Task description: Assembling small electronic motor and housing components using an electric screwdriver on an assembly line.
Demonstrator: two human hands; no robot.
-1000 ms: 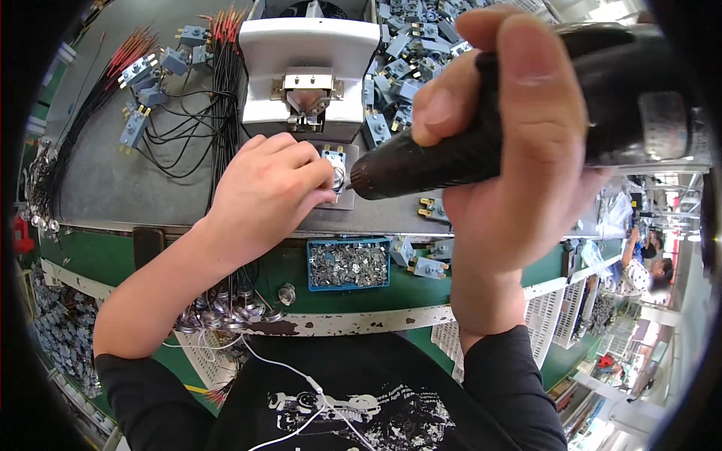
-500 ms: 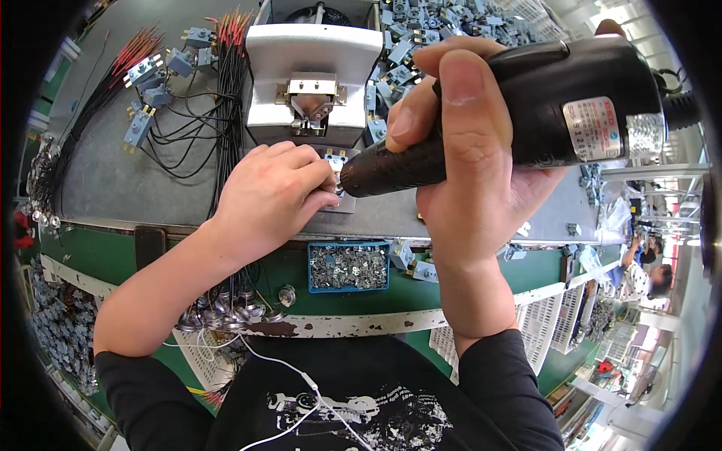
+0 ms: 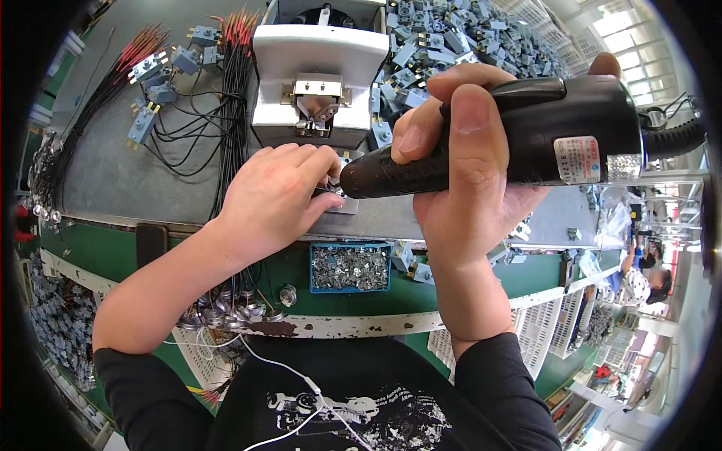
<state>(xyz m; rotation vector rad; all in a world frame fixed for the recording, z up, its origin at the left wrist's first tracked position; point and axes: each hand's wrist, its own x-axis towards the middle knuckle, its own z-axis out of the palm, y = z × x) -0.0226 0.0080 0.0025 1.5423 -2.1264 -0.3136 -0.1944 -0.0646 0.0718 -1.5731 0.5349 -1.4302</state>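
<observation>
My right hand (image 3: 474,158) is wrapped round a black electric screwdriver (image 3: 526,128), held tilted almost level with its tapered nose pointing left. The nose meets a small metal-topped part (image 3: 345,162), mostly hidden, on a flat metal plate (image 3: 346,207) at the bench edge. Beside that nose, my left hand (image 3: 278,184) is closed in a pinch. Between its thumb and forefinger shows a thin dark strip that looks like a black wire (image 3: 323,190). The screwdriver's bit is out of sight.
A white metal machine (image 3: 320,56) stands just behind my hands. Grey-blue switch blocks (image 3: 466,37) are heaped at the back right. Bundled black wires (image 3: 229,113) with red tips lie left. A blue tray of small metal pieces (image 3: 350,268) sits nearer me. Another person (image 3: 647,282) is far right.
The screwdriver's rear end has tipped downward in the picture, with my right hand lower too. My left forefinger and thumb have shifted slightly, and a dark strip shows between them.
</observation>
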